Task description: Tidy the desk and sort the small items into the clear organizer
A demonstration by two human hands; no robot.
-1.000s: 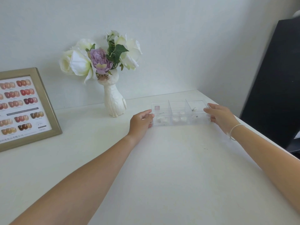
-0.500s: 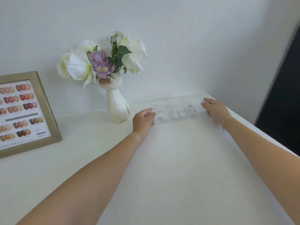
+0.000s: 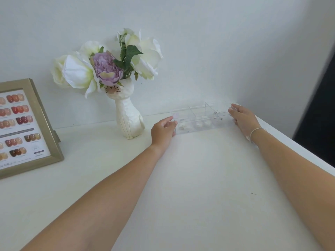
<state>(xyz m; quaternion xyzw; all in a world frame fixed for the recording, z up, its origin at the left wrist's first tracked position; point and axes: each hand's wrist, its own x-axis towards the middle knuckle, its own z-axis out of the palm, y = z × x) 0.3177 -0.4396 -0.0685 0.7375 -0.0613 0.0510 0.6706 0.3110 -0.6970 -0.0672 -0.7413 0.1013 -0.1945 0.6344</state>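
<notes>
- Left hand (image 3: 164, 129): curled against the left end of the clear organizer (image 3: 201, 119), fingers gripping that end wall.
- Right hand (image 3: 243, 119): pressed against the right end, fingers closed on the wall; one thin bracelet (image 3: 254, 132) circles the wrist.
- Organizer: one unit, held between both hands, resting on the white desk (image 3: 199, 178) near the back wall.
- Compartments: three visible, each holding small pale items; their count is probably not readable through the clear plastic.
- Left of the organizer: one cat-shaped vase (image 3: 129, 116), one framed nail chart (image 3: 21, 124).
</notes>
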